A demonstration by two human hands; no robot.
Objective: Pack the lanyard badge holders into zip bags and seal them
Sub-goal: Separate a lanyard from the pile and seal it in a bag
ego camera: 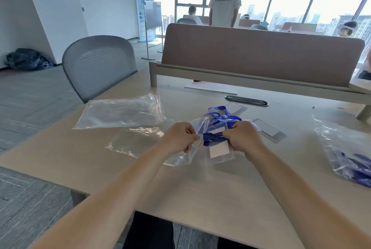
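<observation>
head view: insert step, I'd judge; nothing sealed in hand yet.
left hand (180, 138): fingers curled, pinching one lip at the mouth of a clear zip bag (180, 159); the bag's far end trails on the desk.
right hand (244, 138): fingers curled round the top of a badge holder (219, 151), with its blue lanyard (212, 138) bundled across it.
holder position: between the two hands, just beside the bag mouth; can't tell whether an edge is already inside.
holder handling: light, clear sleeve with a white card, likely semi-stiff and slick. Best held at the top, over the strap, so the bundle stays tight.
bag handling: thin floppy film, probably clings shut. Pinch a single lip to keep the mouth open, then press along the red zip line to seal.
risk: a loose strap loop caught in the zip track would stop the seal.
stock: spare zip bags (120, 112) lie flat to the left; loose badge holders (269, 130) and a lanyard tangle (222, 115) sit beyond the hands.
done pile: packed bag (349, 154) near the right edge, blue straps inside.
surface: desk (200, 188), pale wood tone, smooth and flat; cable grommet (247, 100) and divider panel (261, 52) at the back.
room: open office with tall windows and a city view; grey mesh chair (96, 66) to the left; a standing person (224, 5) behind the divider.
</observation>
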